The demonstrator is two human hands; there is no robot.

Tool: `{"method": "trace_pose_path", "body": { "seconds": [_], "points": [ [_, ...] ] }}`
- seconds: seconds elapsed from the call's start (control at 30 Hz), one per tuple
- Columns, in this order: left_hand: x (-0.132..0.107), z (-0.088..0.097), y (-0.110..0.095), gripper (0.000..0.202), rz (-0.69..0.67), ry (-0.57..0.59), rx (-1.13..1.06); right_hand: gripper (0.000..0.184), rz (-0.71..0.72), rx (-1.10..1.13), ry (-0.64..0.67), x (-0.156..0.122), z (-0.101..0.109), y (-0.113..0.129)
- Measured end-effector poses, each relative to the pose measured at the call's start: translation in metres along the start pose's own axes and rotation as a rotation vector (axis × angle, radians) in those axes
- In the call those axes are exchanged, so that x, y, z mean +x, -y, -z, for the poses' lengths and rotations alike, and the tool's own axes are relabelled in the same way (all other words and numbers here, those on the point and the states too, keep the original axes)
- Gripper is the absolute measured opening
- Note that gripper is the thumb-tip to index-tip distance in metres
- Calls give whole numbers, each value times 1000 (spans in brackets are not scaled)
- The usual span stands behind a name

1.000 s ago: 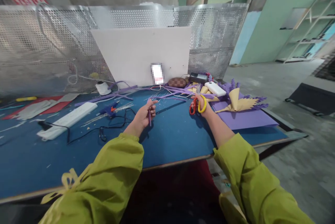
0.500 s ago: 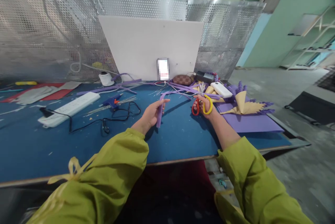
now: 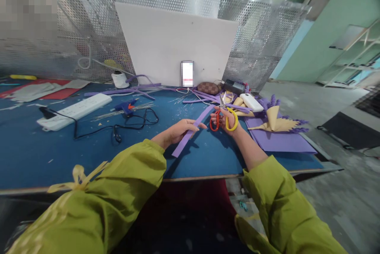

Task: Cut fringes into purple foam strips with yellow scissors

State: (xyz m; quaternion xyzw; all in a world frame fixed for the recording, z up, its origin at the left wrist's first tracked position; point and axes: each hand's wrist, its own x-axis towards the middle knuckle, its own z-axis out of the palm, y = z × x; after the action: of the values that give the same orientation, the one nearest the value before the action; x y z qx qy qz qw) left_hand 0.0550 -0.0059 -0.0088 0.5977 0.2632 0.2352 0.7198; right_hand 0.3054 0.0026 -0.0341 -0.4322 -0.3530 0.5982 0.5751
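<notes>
The purple strip (image 3: 185, 140) is pinched in the loosely closed left hand (image 3: 179, 130), perhaps so it is kept steady, and the scissors (image 3: 222, 105) are gripped by the curled right hand (image 3: 225, 116) just beside.

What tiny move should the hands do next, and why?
Maybe the left hand, holding the flat, purple, paper-like strip, should guide it between the blades of the red-and-yellow-handled metal scissors: the right hand grips them, and the strip's far end shows close beside the blades.
</notes>
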Motion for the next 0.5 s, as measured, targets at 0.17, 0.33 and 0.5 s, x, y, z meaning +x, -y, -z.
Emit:
{"method": "trace_pose_path", "body": {
  "seconds": [0.17, 0.33, 0.5],
  "points": [
    [-6, 0, -4, 25, 97, 255, 322, 28, 7, 13, -66, 4, 3, 0],
    [-8, 4, -7, 28, 103, 429, 467, 29, -43, -26, -81, 7, 4, -3],
    [-8, 10, -10, 27, 108, 719, 554, 35, -40, -71, -104, 11, 4, -7]
  ]
}}
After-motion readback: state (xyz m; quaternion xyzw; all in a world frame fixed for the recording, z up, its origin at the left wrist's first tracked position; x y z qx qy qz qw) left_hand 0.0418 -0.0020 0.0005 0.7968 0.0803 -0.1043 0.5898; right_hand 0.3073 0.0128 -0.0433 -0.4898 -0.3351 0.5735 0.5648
